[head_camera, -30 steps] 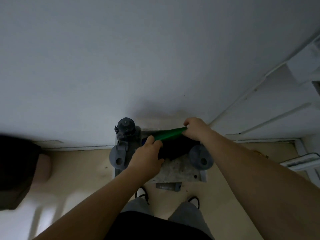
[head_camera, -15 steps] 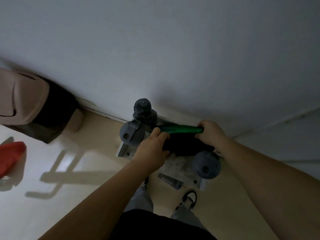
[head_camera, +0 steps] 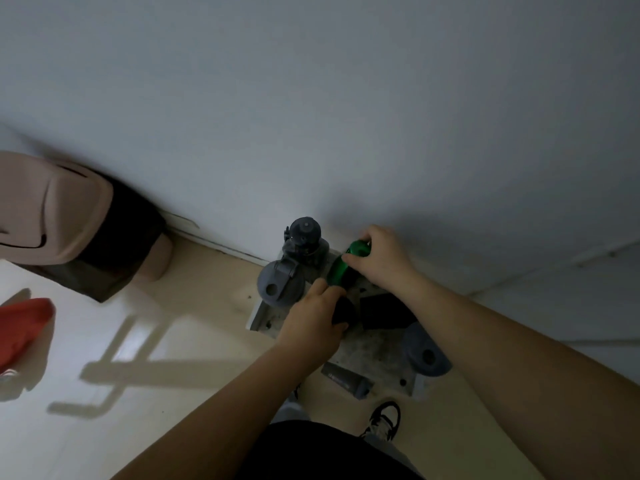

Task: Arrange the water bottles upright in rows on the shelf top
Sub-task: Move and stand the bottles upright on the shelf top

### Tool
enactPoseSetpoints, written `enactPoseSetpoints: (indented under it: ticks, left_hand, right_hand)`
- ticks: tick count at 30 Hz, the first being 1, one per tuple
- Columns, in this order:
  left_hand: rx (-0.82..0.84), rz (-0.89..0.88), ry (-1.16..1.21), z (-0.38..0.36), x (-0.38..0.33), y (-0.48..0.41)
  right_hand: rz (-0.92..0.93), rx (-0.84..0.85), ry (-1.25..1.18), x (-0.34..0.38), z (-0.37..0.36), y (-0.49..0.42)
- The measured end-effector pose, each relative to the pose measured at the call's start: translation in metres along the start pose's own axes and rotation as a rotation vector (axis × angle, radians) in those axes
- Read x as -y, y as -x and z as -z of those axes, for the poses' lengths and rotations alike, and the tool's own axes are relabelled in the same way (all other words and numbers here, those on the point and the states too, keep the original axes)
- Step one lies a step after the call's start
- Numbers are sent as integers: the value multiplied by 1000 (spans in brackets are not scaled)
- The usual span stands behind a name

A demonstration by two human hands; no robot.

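Observation:
A green bottle (head_camera: 340, 269) with a dark lower end hangs tilted above the grey shelf top (head_camera: 375, 349). My right hand (head_camera: 379, 261) grips its upper end, and my left hand (head_camera: 310, 323) grips the dark lower end. Three grey-lidded bottles stand upright on the shelf: one at the back by the wall (head_camera: 304, 237), one at the left edge (head_camera: 280, 285), one at the right front (head_camera: 427, 353). A small dark bottle (head_camera: 346, 375) lies on its side at the shelf's front edge.
A black box-like object (head_camera: 384, 310) sits mid-shelf under the green bottle. A beige bin with a black liner (head_camera: 59, 216) stands left against the white wall. Something red (head_camera: 22, 327) lies on the floor at far left. My shoe (head_camera: 384, 417) is just before the shelf.
The green bottle has swung from lying level between my hands to a steep tilt, my right hand raising its top toward the wall. My view has panned left, revealing the bin.

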State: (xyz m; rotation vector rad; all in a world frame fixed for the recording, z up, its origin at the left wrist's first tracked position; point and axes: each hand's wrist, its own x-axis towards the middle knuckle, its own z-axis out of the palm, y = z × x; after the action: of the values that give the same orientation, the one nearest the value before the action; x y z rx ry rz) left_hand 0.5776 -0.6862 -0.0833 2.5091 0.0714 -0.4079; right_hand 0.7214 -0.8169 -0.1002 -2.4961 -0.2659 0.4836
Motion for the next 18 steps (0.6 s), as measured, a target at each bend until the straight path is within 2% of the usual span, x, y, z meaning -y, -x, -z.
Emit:
enactPoseSetpoints:
  ticks: [7, 11, 18]
  left_hand:
    - [-10, -71, 35, 2, 20, 4]
    - [-35, -104, 54, 1, 22, 6]
    - [-28, -89, 53, 1, 15, 7]
  right_hand:
    - [-2, -17, -109, 18, -23, -2]
    - [-48, 43, -231, 12, -15, -1]
    - [-46, 18, -272, 10, -9, 3]
